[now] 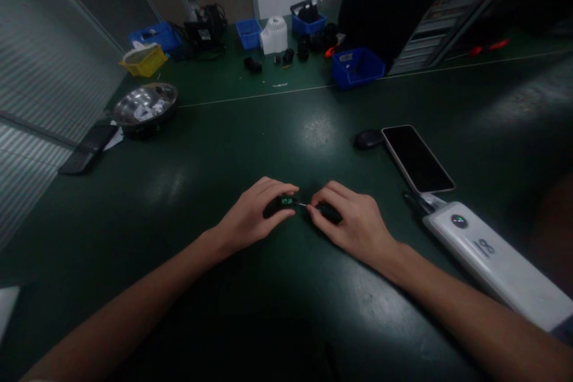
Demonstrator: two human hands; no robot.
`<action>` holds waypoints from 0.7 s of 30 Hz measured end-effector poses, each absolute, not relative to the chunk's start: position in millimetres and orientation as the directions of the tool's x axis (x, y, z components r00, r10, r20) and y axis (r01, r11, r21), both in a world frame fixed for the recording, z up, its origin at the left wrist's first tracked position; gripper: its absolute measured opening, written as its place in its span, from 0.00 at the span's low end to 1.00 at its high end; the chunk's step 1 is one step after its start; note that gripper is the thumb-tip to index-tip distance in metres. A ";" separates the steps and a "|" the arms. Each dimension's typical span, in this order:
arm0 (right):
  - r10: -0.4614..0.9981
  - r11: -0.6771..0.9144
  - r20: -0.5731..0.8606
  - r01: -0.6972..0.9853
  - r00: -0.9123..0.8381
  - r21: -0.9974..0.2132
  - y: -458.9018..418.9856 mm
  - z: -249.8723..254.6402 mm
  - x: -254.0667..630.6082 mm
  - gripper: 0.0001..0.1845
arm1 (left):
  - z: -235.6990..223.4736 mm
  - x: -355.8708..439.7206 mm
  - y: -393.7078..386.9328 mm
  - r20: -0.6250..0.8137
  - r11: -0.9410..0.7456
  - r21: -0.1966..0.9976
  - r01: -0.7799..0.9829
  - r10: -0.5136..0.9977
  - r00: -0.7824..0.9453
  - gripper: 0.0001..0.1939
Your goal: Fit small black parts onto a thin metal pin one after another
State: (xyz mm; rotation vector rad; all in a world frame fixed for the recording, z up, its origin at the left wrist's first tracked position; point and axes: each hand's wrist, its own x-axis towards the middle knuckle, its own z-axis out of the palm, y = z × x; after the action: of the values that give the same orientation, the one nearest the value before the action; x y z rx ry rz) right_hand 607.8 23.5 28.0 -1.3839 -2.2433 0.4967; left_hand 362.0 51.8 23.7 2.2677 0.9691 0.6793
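The left hand (250, 212)'s grip pinches a small green circuit board (287, 200) over the tabletop (233, 149), its outline partly hidden by fingers. Just right of the board, the right hand (356, 218)'s grip clasps a thin-shafted tool (302, 205), its dark handle (329, 211) half covered; tip contact is unclear. Farther right of the board, a white device (496, 262) is cut off.

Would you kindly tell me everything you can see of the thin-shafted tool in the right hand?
The tool has a black, plastic-looking handle and a thin, silvery shaft that looks like metal. The right hand grips it above the green table, partly hiding the handle. The shaft points towards the small green-faced piece in the left hand; the tip's exact contact is too small to tell.
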 end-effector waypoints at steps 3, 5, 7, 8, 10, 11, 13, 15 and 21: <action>0.900 0.431 0.187 0.739 -0.394 -0.518 23.2 28.8 607.4 0.10 | 23.8 361.8 51.5 0.226 -0.560 0.678 0.477 0.776 0.589 0.13; 0.897 0.436 0.186 0.735 -0.401 -0.520 23.2 28.9 607.4 0.10 | 23.0 361.8 51.6 0.221 -0.557 0.693 0.458 0.769 0.600 0.11; 0.891 0.446 0.189 0.727 -0.412 -0.522 23.3 28.6 607.5 0.10 | 21.5 361.5 51.9 0.237 -0.569 0.696 0.439 0.758 0.608 0.11; 0.889 0.451 0.192 0.723 -0.416 -0.524 23.3 28.5 607.5 0.10 | 20.6 361.3 52.0 0.251 -0.578 0.692 0.432 0.754 0.607 0.11; 0.886 0.456 0.196 0.713 -0.421 -0.532 23.4 28.3 607.3 0.09 | 18.9 360.9 52.2 0.275 -0.591 0.687 0.422 0.750 0.602 0.11; 0.884 0.459 0.199 0.705 -0.423 -0.540 23.4 28.4 607.3 0.09 | 18.3 360.7 52.3 0.286 -0.595 0.688 0.415 0.748 0.599 0.11; 0.881 0.464 0.209 0.683 -0.425 -0.564 23.4 28.5 607.3 0.09 | 18.0 360.3 52.8 0.296 -0.595 0.700 0.395 0.746 0.597 0.11; 0.877 0.467 0.222 0.653 -0.425 -0.597 23.7 28.6 607.6 0.08 | 18.6 360.0 53.6 0.302 -0.586 0.720 0.370 0.746 0.594 0.11; 0.865 0.482 0.254 0.577 -0.432 -0.659 25.7 28.8 607.7 0.07 | 20.6 359.6 56.1 0.304 -0.559 0.770 0.308 0.746 0.593 0.09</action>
State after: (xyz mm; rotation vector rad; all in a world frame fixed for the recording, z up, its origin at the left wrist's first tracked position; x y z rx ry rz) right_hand 607.7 25.7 28.8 -1.1863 -2.1572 0.6565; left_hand 359.6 56.1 20.6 2.1397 0.8312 0.8266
